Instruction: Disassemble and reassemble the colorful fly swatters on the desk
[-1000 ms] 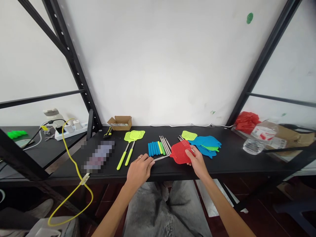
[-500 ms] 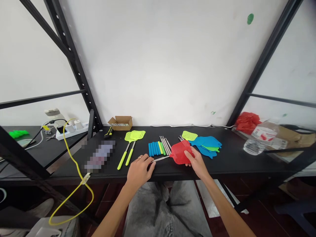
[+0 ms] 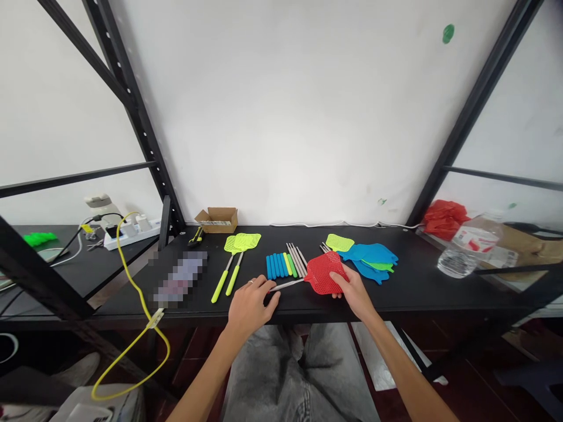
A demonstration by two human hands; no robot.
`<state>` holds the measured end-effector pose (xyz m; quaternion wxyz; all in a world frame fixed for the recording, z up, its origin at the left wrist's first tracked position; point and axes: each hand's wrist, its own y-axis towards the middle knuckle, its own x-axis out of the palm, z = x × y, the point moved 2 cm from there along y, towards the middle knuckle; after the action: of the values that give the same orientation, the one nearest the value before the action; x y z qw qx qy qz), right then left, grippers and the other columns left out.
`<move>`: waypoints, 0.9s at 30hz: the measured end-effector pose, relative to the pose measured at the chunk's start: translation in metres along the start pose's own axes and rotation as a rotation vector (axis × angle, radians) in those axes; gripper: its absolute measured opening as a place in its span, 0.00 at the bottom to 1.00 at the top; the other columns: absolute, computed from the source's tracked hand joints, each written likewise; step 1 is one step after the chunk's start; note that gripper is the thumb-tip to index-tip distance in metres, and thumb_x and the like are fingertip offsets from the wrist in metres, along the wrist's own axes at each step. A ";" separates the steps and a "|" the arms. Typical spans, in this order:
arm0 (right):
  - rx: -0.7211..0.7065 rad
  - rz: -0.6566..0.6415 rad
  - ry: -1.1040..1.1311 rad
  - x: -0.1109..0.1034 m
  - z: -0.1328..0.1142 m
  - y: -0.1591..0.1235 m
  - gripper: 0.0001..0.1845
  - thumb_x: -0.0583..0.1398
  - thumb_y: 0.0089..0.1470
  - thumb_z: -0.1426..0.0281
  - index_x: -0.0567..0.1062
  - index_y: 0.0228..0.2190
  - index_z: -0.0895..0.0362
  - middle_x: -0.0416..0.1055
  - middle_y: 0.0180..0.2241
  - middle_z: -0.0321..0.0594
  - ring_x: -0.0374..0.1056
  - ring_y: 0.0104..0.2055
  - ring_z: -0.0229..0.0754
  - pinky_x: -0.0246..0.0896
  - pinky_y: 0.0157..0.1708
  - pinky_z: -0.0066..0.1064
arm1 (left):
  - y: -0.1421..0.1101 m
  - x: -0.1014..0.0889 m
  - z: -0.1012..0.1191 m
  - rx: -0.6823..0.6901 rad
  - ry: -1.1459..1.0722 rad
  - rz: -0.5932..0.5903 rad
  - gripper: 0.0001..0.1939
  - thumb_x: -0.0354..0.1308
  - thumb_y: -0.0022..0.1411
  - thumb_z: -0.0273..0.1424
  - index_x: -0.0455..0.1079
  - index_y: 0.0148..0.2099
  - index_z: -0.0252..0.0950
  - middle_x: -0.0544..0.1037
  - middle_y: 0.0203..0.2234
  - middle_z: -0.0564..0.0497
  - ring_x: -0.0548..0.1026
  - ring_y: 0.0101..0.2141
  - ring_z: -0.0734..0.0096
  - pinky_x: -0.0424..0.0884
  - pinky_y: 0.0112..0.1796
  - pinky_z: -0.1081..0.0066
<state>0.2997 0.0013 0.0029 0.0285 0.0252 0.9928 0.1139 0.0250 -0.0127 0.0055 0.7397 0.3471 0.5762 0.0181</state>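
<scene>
My right hand (image 3: 352, 291) grips the red mesh swatter head (image 3: 322, 272) at its right edge, just above the black shelf (image 3: 413, 287). A thin metal rod (image 3: 287, 285) runs left from that head, and my left hand (image 3: 251, 302) pinches its free end. Just behind lie a row of blue, yellow and green grip sleeves (image 3: 279, 265) and a bundle of bare metal rods (image 3: 297, 258). A pile of blue, green and yellow swatter heads (image 3: 367, 258) lies to the right.
Two finished yellow-green swatters (image 3: 234, 261) lie left of centre. A small open cardboard box (image 3: 217, 219) stands at the back, a black and yellow tool (image 3: 195, 235) beside it. A yellow cable (image 3: 132, 293) hangs at the left; a plastic water bottle (image 3: 466, 249) lies at the right.
My left hand's fingers have slid a little to the right along the rod. The red head and my right hand have stayed nearly in place.
</scene>
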 end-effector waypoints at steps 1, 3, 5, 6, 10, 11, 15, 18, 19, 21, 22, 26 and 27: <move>0.003 -0.004 0.000 0.000 0.000 0.000 0.15 0.61 0.53 0.58 0.75 0.37 0.56 0.72 0.21 0.36 0.64 0.18 0.39 0.55 0.16 0.28 | 0.000 0.000 0.000 0.000 -0.002 -0.002 0.13 0.48 0.69 0.39 0.72 0.45 0.41 0.75 0.38 0.49 0.74 0.36 0.65 0.68 0.35 0.68; 0.007 -0.016 0.003 -0.001 0.001 0.000 0.14 0.61 0.54 0.59 0.75 0.36 0.56 0.72 0.21 0.36 0.63 0.18 0.39 0.55 0.16 0.28 | 0.000 0.000 0.000 -0.001 -0.007 -0.004 0.13 0.48 0.69 0.39 0.72 0.45 0.41 0.75 0.38 0.49 0.74 0.35 0.66 0.68 0.34 0.68; 0.004 -0.026 0.005 -0.001 0.001 0.000 0.14 0.60 0.54 0.59 0.75 0.37 0.56 0.72 0.21 0.36 0.64 0.18 0.39 0.55 0.17 0.28 | 0.000 0.000 0.000 -0.004 -0.011 -0.007 0.13 0.49 0.69 0.39 0.72 0.44 0.41 0.75 0.38 0.49 0.75 0.35 0.66 0.68 0.35 0.68; -0.002 -0.027 0.005 -0.001 0.001 0.000 0.14 0.60 0.55 0.60 0.74 0.38 0.56 0.72 0.22 0.36 0.64 0.19 0.39 0.55 0.17 0.28 | 0.000 0.000 0.000 -0.005 -0.012 -0.012 0.13 0.49 0.69 0.39 0.72 0.44 0.41 0.75 0.38 0.49 0.75 0.35 0.66 0.68 0.35 0.68; -0.027 -0.047 0.008 -0.002 0.002 0.000 0.12 0.59 0.56 0.61 0.74 0.38 0.56 0.72 0.22 0.36 0.64 0.20 0.39 0.55 0.18 0.28 | 0.000 -0.001 0.000 -0.011 -0.014 -0.028 0.14 0.48 0.69 0.40 0.73 0.44 0.40 0.75 0.38 0.50 0.75 0.35 0.65 0.68 0.35 0.67; -0.030 -0.051 0.013 -0.002 0.002 0.000 0.12 0.59 0.56 0.61 0.74 0.37 0.56 0.72 0.22 0.36 0.64 0.20 0.39 0.55 0.18 0.28 | 0.000 -0.001 0.000 -0.011 -0.014 -0.028 0.14 0.48 0.69 0.40 0.73 0.44 0.40 0.75 0.38 0.50 0.75 0.35 0.65 0.68 0.35 0.67; -0.032 -0.060 0.043 -0.002 0.004 0.001 0.12 0.60 0.55 0.60 0.74 0.35 0.55 0.73 0.24 0.37 0.64 0.20 0.39 0.56 0.19 0.29 | 0.000 -0.001 0.000 -0.009 -0.010 -0.015 0.14 0.48 0.69 0.40 0.73 0.43 0.40 0.75 0.37 0.49 0.75 0.35 0.66 0.68 0.35 0.68; -0.028 -0.077 0.058 -0.002 0.004 0.001 0.12 0.60 0.55 0.60 0.75 0.36 0.55 0.73 0.24 0.37 0.64 0.20 0.39 0.55 0.19 0.29 | 0.000 -0.001 0.000 -0.008 -0.006 -0.011 0.15 0.48 0.69 0.40 0.73 0.42 0.41 0.75 0.36 0.49 0.75 0.34 0.66 0.67 0.35 0.68; -0.026 -0.078 0.058 -0.002 0.004 0.001 0.12 0.60 0.54 0.59 0.75 0.36 0.55 0.73 0.25 0.37 0.64 0.20 0.39 0.55 0.19 0.29 | 0.000 -0.001 0.000 -0.007 -0.005 -0.012 0.14 0.48 0.69 0.40 0.73 0.42 0.41 0.75 0.35 0.50 0.75 0.34 0.66 0.67 0.35 0.68; -0.025 -0.079 0.050 -0.002 0.002 0.000 0.13 0.61 0.54 0.59 0.75 0.36 0.54 0.74 0.25 0.38 0.64 0.21 0.40 0.56 0.20 0.29 | 0.000 -0.001 0.000 -0.007 -0.001 -0.012 0.14 0.48 0.69 0.40 0.73 0.40 0.41 0.76 0.34 0.50 0.76 0.34 0.65 0.67 0.35 0.68; -0.027 -0.084 0.044 -0.002 0.001 0.000 0.13 0.61 0.54 0.59 0.75 0.37 0.54 0.74 0.25 0.38 0.64 0.21 0.40 0.56 0.20 0.29 | 0.000 -0.001 0.000 -0.008 0.001 -0.011 0.14 0.48 0.69 0.40 0.73 0.40 0.41 0.76 0.34 0.50 0.76 0.34 0.65 0.67 0.35 0.68; -0.043 -0.118 0.021 -0.002 -0.004 -0.002 0.13 0.60 0.56 0.60 0.75 0.40 0.54 0.73 0.26 0.37 0.65 0.22 0.40 0.57 0.21 0.29 | 0.001 -0.002 0.001 -0.017 0.006 -0.014 0.13 0.49 0.69 0.39 0.73 0.40 0.41 0.77 0.33 0.51 0.75 0.34 0.64 0.66 0.34 0.68; -0.045 -0.127 0.017 -0.002 -0.005 -0.003 0.14 0.60 0.56 0.60 0.74 0.41 0.53 0.73 0.26 0.37 0.65 0.22 0.40 0.57 0.21 0.30 | 0.001 -0.002 0.001 -0.018 0.008 -0.019 0.13 0.49 0.69 0.39 0.73 0.39 0.41 0.77 0.33 0.51 0.75 0.34 0.64 0.65 0.34 0.68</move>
<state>0.3011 -0.0027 0.0072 0.0279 -0.0393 0.9898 0.1343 0.0252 -0.0135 0.0080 0.7407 0.3351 0.5820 0.0176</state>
